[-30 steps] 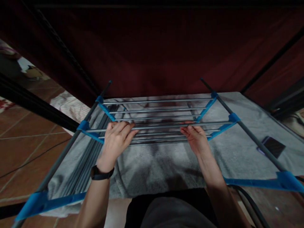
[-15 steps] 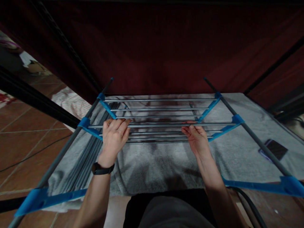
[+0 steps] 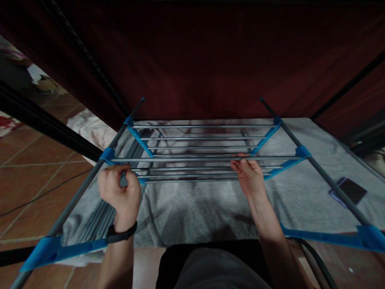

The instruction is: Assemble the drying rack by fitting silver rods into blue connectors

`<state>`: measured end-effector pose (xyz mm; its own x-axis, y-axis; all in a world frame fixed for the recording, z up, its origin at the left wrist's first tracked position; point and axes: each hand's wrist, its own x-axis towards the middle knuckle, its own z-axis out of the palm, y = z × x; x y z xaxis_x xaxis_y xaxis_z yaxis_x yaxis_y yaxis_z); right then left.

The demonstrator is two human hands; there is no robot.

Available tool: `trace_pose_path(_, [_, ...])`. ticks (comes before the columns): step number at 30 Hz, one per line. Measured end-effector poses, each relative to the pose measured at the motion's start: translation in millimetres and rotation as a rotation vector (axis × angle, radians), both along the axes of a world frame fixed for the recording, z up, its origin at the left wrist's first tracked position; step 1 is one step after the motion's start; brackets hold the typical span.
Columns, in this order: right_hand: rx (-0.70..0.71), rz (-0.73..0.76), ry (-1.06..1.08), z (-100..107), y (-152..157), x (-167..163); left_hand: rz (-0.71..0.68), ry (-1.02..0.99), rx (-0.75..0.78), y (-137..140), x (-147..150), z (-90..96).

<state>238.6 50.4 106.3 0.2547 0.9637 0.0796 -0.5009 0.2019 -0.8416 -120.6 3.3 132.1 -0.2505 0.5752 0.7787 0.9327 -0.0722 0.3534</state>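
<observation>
A rack of grey metal rods and blue plastic brackets stands before me. My right hand pinches the long front grey rod right of its middle, thumb and fingertips against it. Below the left end of that rod, beside the left blue bracket, is my left hand. Its fingers are curled in and the thumb meets them; whatever they grip, if anything, is hidden. A black band is on my left wrist. Other thin rods span between the left and right brackets.
Loose grey tubes lie in a bundle at left on the grey blanket. A phone rests at right. Dark red fabric rises behind the rack. A thin cable crosses the tiled floor.
My left hand has slid off the front rod's left part, moving left and slightly down toward the left bracket. My right hand keeps its hold on the rod.
</observation>
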Motion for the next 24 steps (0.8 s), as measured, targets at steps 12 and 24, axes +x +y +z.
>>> trace_pose_path(12, [0.012,-0.043,0.028,2,-2,-7,-0.020,-0.452,0.028,34,-35,-24.9])
trace_pose_path(24, [0.032,-0.137,0.041,1,-2,-19,0.034,-0.760,0.140,45,-17,-14.6])
